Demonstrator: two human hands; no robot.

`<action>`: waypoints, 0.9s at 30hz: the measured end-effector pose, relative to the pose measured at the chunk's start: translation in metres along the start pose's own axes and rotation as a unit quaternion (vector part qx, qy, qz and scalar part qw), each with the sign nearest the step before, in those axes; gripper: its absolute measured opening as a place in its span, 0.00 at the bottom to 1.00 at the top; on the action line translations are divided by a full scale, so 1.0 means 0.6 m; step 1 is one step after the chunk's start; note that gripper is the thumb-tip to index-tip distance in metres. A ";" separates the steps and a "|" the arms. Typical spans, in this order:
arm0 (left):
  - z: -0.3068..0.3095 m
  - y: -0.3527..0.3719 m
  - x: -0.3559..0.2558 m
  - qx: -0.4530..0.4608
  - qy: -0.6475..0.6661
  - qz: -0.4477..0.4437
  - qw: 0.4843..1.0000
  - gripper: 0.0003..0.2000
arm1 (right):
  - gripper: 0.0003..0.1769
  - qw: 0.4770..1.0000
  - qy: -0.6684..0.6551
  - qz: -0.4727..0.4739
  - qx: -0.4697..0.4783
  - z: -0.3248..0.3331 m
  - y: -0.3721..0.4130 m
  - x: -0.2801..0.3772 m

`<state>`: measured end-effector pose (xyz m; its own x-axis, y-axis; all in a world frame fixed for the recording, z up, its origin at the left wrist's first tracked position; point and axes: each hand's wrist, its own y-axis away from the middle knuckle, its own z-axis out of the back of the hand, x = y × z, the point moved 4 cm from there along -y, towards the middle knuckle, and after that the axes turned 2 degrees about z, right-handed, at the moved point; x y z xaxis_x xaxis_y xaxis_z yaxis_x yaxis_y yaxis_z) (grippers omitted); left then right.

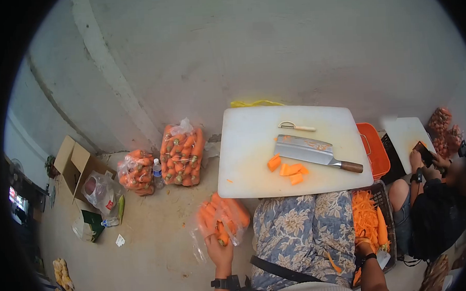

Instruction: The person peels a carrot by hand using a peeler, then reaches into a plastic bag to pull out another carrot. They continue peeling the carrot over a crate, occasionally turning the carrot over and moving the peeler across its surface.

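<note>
My left hand (pixel 220 252) is at the mouth of a clear plastic bag of carrots (pixel 223 216) on the floor, left of my lap. Its fingers curl at the end of a carrot (pixel 223 238), partly hidden. My right hand (pixel 363 247) is low over the near side of a dark crate (pixel 390 222) of orange carrot shreds (pixel 365 212). The fingers look curled, and what they hold is hidden. On the white cutting board (pixel 249 155) lie a cleaver (pixel 306 148), a peeler (pixel 297 126) and several carrot chunks (pixel 291 170).
Two full carrot bags, one large (pixel 182 155) and one smaller (pixel 136 173), stand left with a water bottle (pixel 157 172) between them. A cardboard box (pixel 78 165) is farther left. An orange bucket (pixel 374 149) and another person (pixel 438 204) at a second board (pixel 405 135) are right.
</note>
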<state>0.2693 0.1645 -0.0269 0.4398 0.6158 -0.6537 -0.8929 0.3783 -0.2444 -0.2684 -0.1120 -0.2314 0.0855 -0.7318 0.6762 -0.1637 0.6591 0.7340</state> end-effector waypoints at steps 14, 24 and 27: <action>0.194 0.037 -0.155 0.180 0.648 0.132 0.728 0.30 | 0.20 0.768 0.638 0.023 -0.052 -0.079 0.117 0.157; -0.068 0.178 -0.308 0.703 0.529 0.244 0.408 0.39 | 0.19 0.432 0.896 -0.015 0.100 -0.094 0.220 0.221; -0.067 0.188 -0.401 0.792 0.479 0.234 0.299 0.33 | 0.23 0.451 0.883 0.081 -0.101 -0.109 0.301 0.295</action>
<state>0.0586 0.0312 0.0738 -0.6039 0.6634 -0.4418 0.6631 0.7258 0.1832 -0.2183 -0.1112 0.0251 0.7675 0.4902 -0.4132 -0.2307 0.8125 0.5354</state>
